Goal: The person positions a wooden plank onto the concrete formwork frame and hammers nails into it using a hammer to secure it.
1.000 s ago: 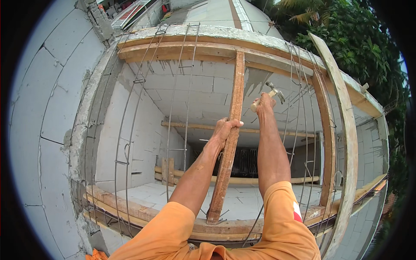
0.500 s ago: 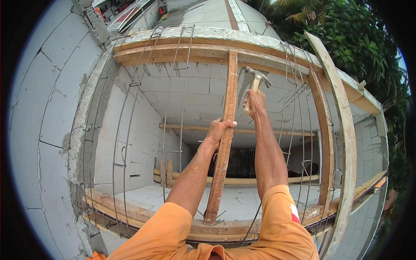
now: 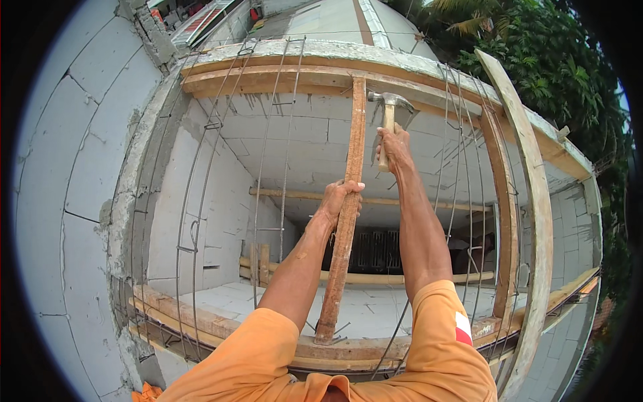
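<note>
My right hand [image 3: 395, 146] grips the wooden handle of a claw hammer [image 3: 386, 130]. The hammer's metal head is close beside the far end of a wooden batten [image 3: 348, 181], on its right side. My left hand [image 3: 343, 201] is wrapped round the middle of this batten, thumb across its top. The batten spans from a far wooden beam [image 3: 268, 82] to a near wooden beam [image 3: 375, 350]. Several nails stick out by its near end. Whether the hammer head touches the batten, I cannot tell.
Thin steel rebar [image 3: 288, 134] crosses the opening on both sides. On the right lie another crosspiece [image 3: 499, 214] and a long loose plank [image 3: 526, 174]. A pale block wall [image 3: 74, 167] rises at left. Bamboo poles [image 3: 402, 201] run across the deep space below. Trees [image 3: 542, 80] stand beyond.
The hammer has swung left, its head now close to the batten's far end and its handle more upright. My left hand keeps its hold on the batten.
</note>
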`<action>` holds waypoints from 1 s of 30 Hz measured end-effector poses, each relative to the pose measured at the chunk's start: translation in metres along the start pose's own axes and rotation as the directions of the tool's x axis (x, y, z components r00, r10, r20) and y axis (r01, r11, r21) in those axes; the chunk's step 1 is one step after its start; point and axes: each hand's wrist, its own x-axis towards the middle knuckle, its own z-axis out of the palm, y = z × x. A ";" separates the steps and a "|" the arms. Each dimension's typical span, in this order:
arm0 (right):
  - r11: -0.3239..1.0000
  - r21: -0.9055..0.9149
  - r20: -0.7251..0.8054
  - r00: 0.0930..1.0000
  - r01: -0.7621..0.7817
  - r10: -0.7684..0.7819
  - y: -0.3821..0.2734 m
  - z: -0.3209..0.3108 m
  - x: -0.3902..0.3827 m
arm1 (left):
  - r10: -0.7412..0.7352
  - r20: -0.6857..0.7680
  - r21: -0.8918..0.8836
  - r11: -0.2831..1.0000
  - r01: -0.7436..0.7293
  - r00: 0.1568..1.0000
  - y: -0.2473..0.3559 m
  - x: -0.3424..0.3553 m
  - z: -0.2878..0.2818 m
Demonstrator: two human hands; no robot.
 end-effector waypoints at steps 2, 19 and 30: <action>0.998 0.034 -0.195 0.980 0.047 -0.039 -0.003 0.001 0.006 | -0.005 -0.002 -0.007 1.000 0.005 1.000 0.001 0.000 0.001; 0.998 -0.054 -0.047 0.998 0.044 -0.047 0.022 0.011 0.002 | 0.029 -0.076 0.062 0.998 -0.024 0.997 0.007 0.003 0.003; 0.999 -0.044 0.041 0.999 -0.010 0.012 0.011 0.001 0.001 | 0.015 -0.086 0.055 0.998 -0.010 0.996 0.002 -0.004 0.000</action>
